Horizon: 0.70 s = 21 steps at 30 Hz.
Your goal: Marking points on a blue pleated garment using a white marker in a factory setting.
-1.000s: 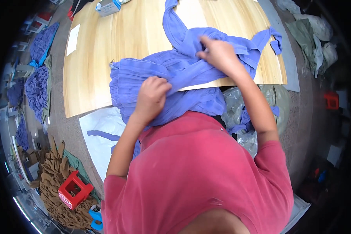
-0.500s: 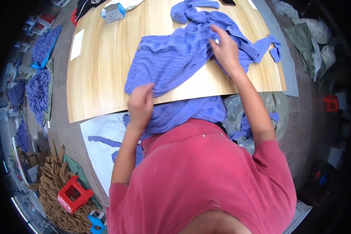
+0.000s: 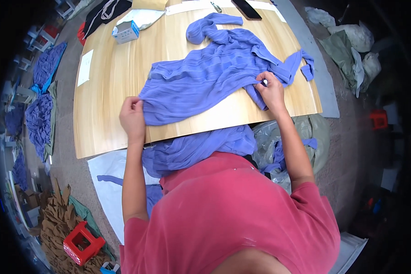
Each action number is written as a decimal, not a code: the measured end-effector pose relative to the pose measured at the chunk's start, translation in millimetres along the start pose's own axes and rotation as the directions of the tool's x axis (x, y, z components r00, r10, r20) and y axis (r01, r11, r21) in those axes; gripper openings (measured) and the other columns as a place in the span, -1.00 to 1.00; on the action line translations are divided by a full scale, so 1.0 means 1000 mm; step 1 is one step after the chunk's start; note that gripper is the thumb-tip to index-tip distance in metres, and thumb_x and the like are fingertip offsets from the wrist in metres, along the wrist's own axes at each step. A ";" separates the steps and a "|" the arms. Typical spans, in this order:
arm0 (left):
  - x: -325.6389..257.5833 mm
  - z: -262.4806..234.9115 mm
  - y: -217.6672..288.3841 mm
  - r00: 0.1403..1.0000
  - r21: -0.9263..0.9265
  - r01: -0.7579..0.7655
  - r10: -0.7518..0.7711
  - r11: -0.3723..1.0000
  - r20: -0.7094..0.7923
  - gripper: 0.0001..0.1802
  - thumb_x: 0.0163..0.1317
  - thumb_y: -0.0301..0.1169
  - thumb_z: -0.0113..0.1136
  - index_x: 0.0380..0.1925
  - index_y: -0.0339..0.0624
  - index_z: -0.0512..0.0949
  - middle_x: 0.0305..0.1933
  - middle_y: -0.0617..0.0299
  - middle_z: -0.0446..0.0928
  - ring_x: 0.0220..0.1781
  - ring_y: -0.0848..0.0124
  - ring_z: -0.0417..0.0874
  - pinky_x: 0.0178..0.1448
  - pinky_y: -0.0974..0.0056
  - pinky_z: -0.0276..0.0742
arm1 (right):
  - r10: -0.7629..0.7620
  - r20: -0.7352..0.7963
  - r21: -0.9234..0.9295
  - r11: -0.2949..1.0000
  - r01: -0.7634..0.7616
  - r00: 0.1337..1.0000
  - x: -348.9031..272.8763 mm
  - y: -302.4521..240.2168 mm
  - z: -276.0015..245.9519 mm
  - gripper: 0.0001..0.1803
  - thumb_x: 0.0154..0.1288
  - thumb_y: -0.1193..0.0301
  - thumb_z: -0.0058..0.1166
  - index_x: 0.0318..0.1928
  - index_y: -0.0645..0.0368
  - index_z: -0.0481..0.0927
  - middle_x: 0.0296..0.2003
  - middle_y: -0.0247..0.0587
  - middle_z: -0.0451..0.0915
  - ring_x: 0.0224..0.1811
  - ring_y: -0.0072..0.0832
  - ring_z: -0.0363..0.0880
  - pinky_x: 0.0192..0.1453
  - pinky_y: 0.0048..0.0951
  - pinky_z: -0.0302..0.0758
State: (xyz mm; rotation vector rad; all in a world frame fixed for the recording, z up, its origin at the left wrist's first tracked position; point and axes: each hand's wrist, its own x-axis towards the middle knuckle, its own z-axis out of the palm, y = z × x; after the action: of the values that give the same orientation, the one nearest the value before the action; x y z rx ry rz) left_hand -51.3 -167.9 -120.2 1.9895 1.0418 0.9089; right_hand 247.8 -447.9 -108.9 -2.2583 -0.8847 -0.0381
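Observation:
A crinkled violet-blue garment point(image 3: 201, 82) with long sleeves lies spread across the wooden-topped table. At its left end, my left hand point(image 3: 133, 119) is closed, pinching the corner of the hem between thumb and fingers. My right hand point(image 3: 274, 97) is also closed, gripping the garment's near edge toward the right. A small white and dark object point(image 3: 265, 82) shows at the right fingertips, too small to name. One sleeve point(image 3: 214, 20) curls out at the far side; another narrow part point(image 3: 308, 68) bends at the right. More violet-blue cloth point(image 3: 201, 146) lies over my lap below the table edge.
On the table point(image 3: 107, 114) are a blue-and-white box point(image 3: 125, 32), a dark phone point(image 3: 247, 9) and a white paper strip point(image 3: 85, 68). A red stool point(image 3: 83, 244) sits on a brown cloth heap point(image 3: 55, 228) at lower left. Plastic sacks point(image 3: 356, 39) lie at right.
My left hand has moved left and taken the garment's hem corner. My right hand has drawn nearer to me, onto the near edge. The garment lies flatter, its hem end pulled left.

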 end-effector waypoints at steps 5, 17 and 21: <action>-0.012 -0.050 0.027 0.983 -0.539 0.168 -0.179 0.825 0.034 -0.94 0.31 -0.60 0.09 -0.24 -0.27 0.48 -0.36 0.39 0.46 -0.33 0.67 0.42 -0.21 0.53 0.33 | 0.039 -0.050 0.635 0.772 0.002 0.998 -0.003 -0.012 -0.049 -0.92 0.19 0.60 0.21 -0.33 0.24 0.56 -0.22 -0.32 0.63 -0.15 -0.61 0.53 -0.03 -0.57 0.45; -0.028 -0.007 0.059 0.883 0.061 -0.439 0.418 0.896 0.213 -0.80 0.09 -0.65 0.09 -0.26 -0.26 0.56 -0.19 0.03 0.55 -0.13 0.09 0.60 -0.03 0.11 0.50 | -0.154 0.220 0.063 0.988 0.144 0.963 -0.005 -0.060 -0.053 -0.84 0.29 0.46 0.15 -0.18 0.29 0.64 -0.28 -0.20 0.69 -0.23 -0.48 0.64 -0.09 -0.48 0.52; -0.026 0.060 0.096 0.767 0.261 -0.554 0.363 0.790 0.529 -0.66 0.16 -0.40 0.19 -0.04 -0.25 0.55 0.01 0.01 0.56 0.13 0.10 0.54 0.23 -0.05 0.41 | -0.282 0.150 -0.132 0.944 0.302 0.948 0.031 -0.069 0.028 -0.78 0.31 0.29 0.16 -0.12 0.12 0.68 -0.22 -0.13 0.68 -0.24 -0.25 0.68 -0.14 -0.37 0.57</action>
State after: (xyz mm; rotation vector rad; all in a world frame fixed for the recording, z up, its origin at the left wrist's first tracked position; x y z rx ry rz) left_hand 22.8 -246.8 -78.1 2.7262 0.4756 0.4220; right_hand 223.7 -376.8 -80.5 -2.2693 -1.3238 -0.0993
